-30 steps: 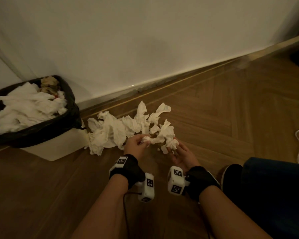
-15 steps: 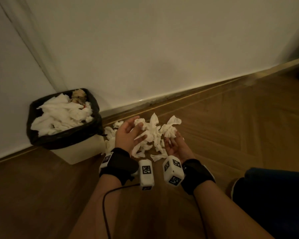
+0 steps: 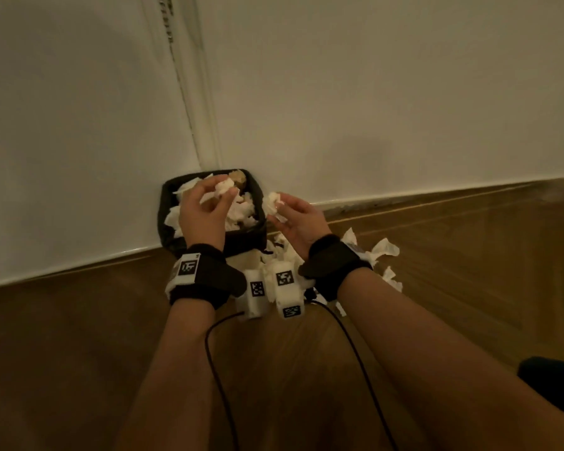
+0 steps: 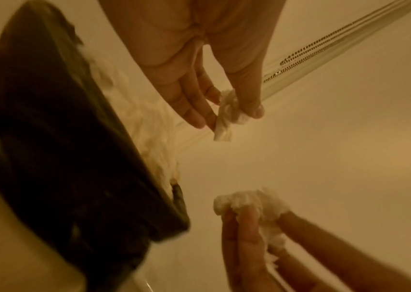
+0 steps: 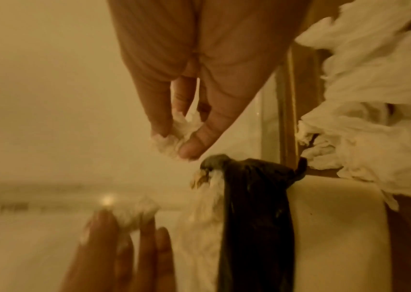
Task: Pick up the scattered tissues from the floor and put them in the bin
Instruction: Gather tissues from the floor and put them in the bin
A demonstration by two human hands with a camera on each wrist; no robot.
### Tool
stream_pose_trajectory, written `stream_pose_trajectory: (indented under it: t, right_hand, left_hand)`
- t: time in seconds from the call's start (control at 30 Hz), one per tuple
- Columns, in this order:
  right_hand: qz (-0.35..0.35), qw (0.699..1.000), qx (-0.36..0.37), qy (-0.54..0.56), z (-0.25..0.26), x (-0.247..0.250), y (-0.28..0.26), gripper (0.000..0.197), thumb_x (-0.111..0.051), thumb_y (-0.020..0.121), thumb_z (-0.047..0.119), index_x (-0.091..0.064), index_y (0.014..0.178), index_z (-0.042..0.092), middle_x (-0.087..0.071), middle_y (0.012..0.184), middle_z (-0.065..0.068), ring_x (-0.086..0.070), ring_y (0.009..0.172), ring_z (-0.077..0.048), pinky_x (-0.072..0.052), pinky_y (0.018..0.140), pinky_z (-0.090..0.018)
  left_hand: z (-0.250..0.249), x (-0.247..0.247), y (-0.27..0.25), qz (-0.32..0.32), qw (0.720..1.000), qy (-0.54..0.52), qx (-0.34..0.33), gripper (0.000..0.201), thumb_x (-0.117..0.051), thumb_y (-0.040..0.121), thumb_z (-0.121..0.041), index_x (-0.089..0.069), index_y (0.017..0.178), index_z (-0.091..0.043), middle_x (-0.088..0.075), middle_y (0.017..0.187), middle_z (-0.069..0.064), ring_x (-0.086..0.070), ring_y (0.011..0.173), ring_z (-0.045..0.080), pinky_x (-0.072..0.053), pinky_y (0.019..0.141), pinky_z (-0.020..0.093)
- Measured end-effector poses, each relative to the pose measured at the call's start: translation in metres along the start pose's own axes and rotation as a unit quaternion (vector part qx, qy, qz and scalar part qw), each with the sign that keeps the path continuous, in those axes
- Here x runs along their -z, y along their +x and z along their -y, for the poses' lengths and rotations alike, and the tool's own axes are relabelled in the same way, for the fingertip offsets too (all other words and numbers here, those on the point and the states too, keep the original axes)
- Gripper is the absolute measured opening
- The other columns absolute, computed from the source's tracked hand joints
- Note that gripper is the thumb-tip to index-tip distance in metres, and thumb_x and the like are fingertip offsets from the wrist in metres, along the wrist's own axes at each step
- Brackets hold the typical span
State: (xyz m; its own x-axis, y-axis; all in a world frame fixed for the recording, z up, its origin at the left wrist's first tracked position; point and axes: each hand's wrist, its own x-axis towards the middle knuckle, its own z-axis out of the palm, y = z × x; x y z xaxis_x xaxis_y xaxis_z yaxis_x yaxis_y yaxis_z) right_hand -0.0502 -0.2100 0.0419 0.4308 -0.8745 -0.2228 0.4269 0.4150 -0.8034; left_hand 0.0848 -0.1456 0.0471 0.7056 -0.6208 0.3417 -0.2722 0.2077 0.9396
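Right now both my hands hang up by the bin (image 3: pixel 168 219), which sits on the floor tucked into the corner where two pale walls (image 3: pixel 372 92) meet. So the bin is boxed in behind and on its left, and is open only from my side and from the right, where bare wooden floor (image 3: pixel 469 255) runs along the baseboard. A black liner (image 3: pixel 241 244), thin and crinkly, is folded over the rim, and soft white crumpled tissues already fill it nearly to the top.

My left hand (image 3: pixel 202 213) is over the bin's mouth, fingers curled, thumb and fingertips pinching a small wad of tissue (image 3: pixel 224 186). My right hand (image 3: pixel 298 222) is just past the bin's right edge, palm turned inward, its fingers pinching another crumpled wad (image 3: pixel 272 202). The two hands are near each other but apart.

More scattered tissues (image 3: pixel 383 249) lie on the floor beside the bin, below and to the right of my right wrist, ragged and twisted into loose peaks.
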Motion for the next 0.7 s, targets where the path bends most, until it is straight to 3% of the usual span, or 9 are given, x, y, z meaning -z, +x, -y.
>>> stream_pose_trajectory:
  t: [0.07,0.13,0.23,0.3,0.37,0.43,0.47,0.57,0.7]
  right_hand:
    - [-0.018,0.986,0.032,-0.162,-0.006,-0.019,0.006,0.033,-0.058,0.088,-0.002,-0.057,0.121,-0.002,-0.060,0.118,-0.020,-0.060,0.106,-0.030,-0.054,0.085,-0.032]
    - [-0.027,0.930,0.086,-0.356,-0.010,-0.031,0.010,0.032,-0.062,0.086,0.005,-0.062,0.118,0.005,-0.060,0.119,-0.016,-0.060,0.108,-0.028,-0.051,0.090,-0.031]
    - [0.007,0.786,0.158,-0.598,-0.019,-0.043,0.016,0.034,-0.053,0.090,0.006,-0.058,0.124,0.003,-0.047,0.128,-0.015,-0.051,0.113,-0.027,-0.038,0.096,-0.022]
    - [0.075,0.703,0.156,-0.690,-0.030,-0.049,0.017,0.035,-0.045,0.092,0.004,-0.050,0.127,0.000,-0.038,0.134,-0.017,-0.046,0.117,-0.032,-0.038,0.097,-0.029]
    - [0.139,0.586,0.136,-0.786,-0.042,-0.049,0.017,0.037,-0.046,0.091,0.008,-0.045,0.128,0.001,-0.032,0.139,-0.015,-0.045,0.120,-0.033,-0.037,0.100,-0.035]
    - [0.169,0.470,0.149,-0.853,-0.051,-0.043,0.018,0.047,-0.053,0.086,0.016,-0.042,0.132,0.007,-0.035,0.137,-0.012,-0.045,0.121,-0.029,-0.027,0.110,-0.037]
    - [0.168,0.438,0.158,-0.869,-0.054,-0.040,0.019,0.054,-0.055,0.084,0.018,-0.039,0.135,0.010,-0.038,0.136,-0.010,-0.042,0.125,-0.027,-0.016,0.115,-0.040]
    - [0.152,0.416,0.154,-0.883,-0.055,-0.038,0.024,0.057,-0.055,0.082,0.019,-0.039,0.136,0.017,-0.046,0.135,-0.005,-0.034,0.133,-0.023,0.005,0.115,-0.050]
    - [0.142,0.384,0.120,-0.905,-0.047,-0.046,0.029,0.048,-0.055,0.084,0.025,-0.047,0.131,0.020,-0.042,0.139,-0.008,-0.026,0.136,-0.029,0.006,0.112,-0.058]
  left_hand:
    - [0.003,0.010,0.006,-0.009,0.997,0.074,-0.026,0.021,-0.070,0.081,-0.019,-0.067,0.102,-0.021,-0.057,0.116,0.006,-0.057,0.090,0.003,-0.043,0.072,0.000]
    - [0.008,0.017,0.013,-0.002,0.987,0.157,-0.025,0.023,-0.071,0.081,-0.023,-0.067,0.103,-0.022,-0.053,0.116,0.005,-0.058,0.090,0.011,-0.045,0.073,0.007]
    - [0.019,0.023,0.019,0.039,0.946,0.321,-0.018,0.018,-0.068,0.082,-0.024,-0.066,0.100,-0.022,-0.052,0.115,0.004,-0.056,0.092,0.016,-0.043,0.079,0.024]
    - [0.027,0.025,0.019,0.074,0.915,0.397,-0.012,0.016,-0.063,0.086,-0.024,-0.065,0.101,-0.018,-0.053,0.115,0.006,-0.055,0.096,0.021,-0.042,0.081,0.030]
    - [0.034,0.026,0.016,0.107,0.878,0.466,-0.007,0.020,-0.056,0.091,-0.024,-0.066,0.105,-0.015,-0.055,0.114,0.010,-0.055,0.101,0.028,-0.042,0.086,0.036]
    - [0.038,0.025,0.012,0.129,0.848,0.514,0.003,0.026,-0.048,0.095,-0.028,-0.067,0.108,-0.015,-0.060,0.112,0.011,-0.057,0.101,0.030,-0.042,0.089,0.040]
    - [0.038,0.024,0.011,0.137,0.836,0.531,0.014,0.032,-0.044,0.097,-0.032,-0.068,0.106,-0.014,-0.063,0.108,0.011,-0.058,0.099,0.030,-0.042,0.089,0.040]
    - [0.037,0.020,0.009,0.163,0.797,0.580,0.056,0.054,-0.025,0.100,-0.043,-0.068,0.094,-0.011,-0.065,0.090,0.011,-0.058,0.092,0.029,-0.036,0.093,0.040]
    - [0.035,0.020,0.013,0.170,0.775,0.603,0.080,0.048,-0.023,0.098,-0.042,-0.065,0.099,-0.019,-0.064,0.093,0.008,-0.056,0.100,0.027,-0.018,0.107,0.049]
